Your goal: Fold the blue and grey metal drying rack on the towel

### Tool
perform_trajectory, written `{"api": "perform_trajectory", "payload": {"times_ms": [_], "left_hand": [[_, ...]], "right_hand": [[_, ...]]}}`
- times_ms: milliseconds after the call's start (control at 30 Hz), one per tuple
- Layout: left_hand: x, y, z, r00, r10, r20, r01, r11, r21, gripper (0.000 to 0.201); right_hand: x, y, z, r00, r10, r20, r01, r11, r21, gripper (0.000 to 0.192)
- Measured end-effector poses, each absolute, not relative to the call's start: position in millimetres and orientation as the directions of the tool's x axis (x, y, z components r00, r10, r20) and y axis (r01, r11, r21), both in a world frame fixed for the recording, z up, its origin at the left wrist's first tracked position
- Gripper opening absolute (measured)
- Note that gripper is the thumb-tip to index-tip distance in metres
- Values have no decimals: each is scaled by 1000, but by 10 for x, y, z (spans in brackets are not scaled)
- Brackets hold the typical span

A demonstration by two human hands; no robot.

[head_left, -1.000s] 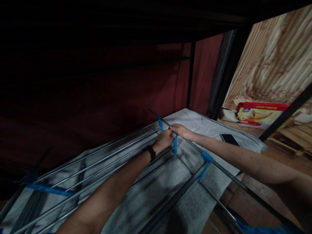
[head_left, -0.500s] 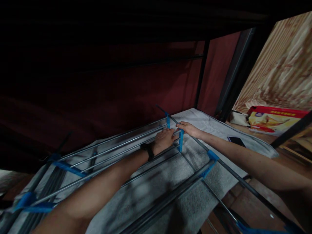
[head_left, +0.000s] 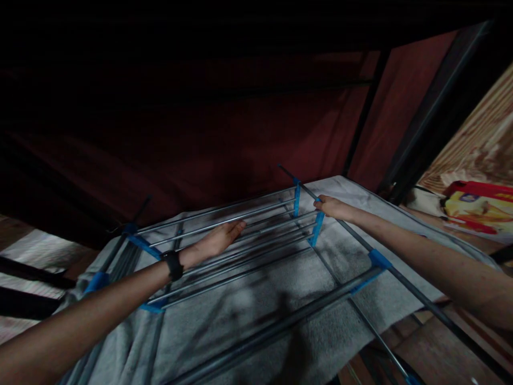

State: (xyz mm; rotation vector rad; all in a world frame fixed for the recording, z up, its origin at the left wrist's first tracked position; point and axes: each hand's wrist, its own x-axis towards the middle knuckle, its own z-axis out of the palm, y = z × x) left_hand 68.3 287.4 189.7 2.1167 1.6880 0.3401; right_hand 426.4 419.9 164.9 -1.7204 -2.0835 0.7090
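Head | left hand point(head_left: 218, 241) flat on rack rails point(head_left: 240, 235) | right hand point(head_left: 333, 206) grips frame bar point(head_left: 401, 278)

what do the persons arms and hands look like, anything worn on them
Both forearms are bare, with no sleeves in view. The left hand has a black band, like a watch or tracker, around its wrist. The right hand shows no gloves, rings or band.

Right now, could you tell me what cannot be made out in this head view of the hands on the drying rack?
- Right hand: its fingertips curl around the rack bar, so the grip underneath is hidden.
- Left hand: motion blur and dim light hide whether it touches the rods.
- Top of the view: lost in darkness.
- Red box: cut off by the right edge.
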Motion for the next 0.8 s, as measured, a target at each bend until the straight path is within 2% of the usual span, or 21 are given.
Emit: {"api": "perform_trajectory", "payload": {"times_ms": [100,167,333,467,633,800], "left_hand": [[629,2846,1904,156,982,-108,887,-92,453,62],[668,2826,1885,160,979,-129,898,-90,431,66],[866,2796,1763,284,957,-55,938,-266,222,60],[958,2799,1726,270,961,-56,958,-262,117,66],[965,2792,1716,261,965,-30,963,-258,73,68],[951,2783,1654,284,959,9,958,-284,32,70]], "right_hand": [[4184,4208,1675,-157,981,-115,824,65,-563,15],[4148,4185,1679,-141,979,-146,832,37,-553,17],[4135,4114,1699,-129,982,-137,862,43,-504,20],[4139,4109,1702,-143,982,-121,870,66,-489,20],[4144,4131,1687,-148,983,-105,896,88,-436,23],[4156,4144,1677,-129,984,-120,884,59,-463,24]]}}
